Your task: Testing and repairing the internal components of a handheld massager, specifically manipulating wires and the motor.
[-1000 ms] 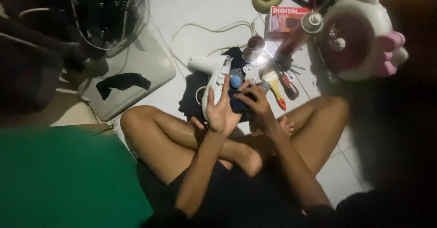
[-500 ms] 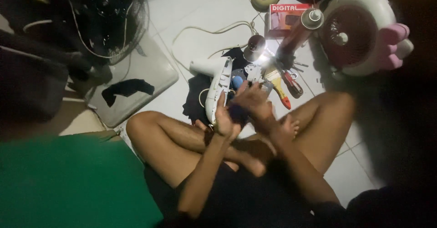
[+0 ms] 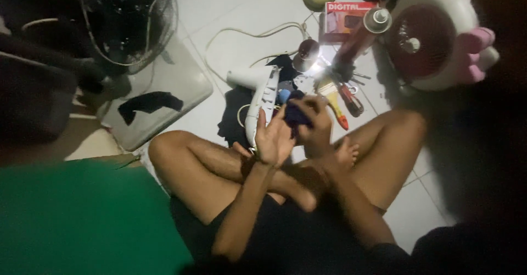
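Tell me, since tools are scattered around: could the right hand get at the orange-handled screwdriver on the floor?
Probably yes. The right hand is close to the orange-handled screwdriver, with nothing between them, but its fingers are wrapped around a dark blue part it would have to release.

Left hand [image 3: 273, 140] on white casing [image 3: 262, 102], right hand [image 3: 313, 122] gripping dark part [image 3: 296, 113]

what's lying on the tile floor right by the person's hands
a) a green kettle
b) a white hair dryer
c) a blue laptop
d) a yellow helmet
b: a white hair dryer with its cord lies on the floor just beside the left hand, while the right hand grips a dark blue part.
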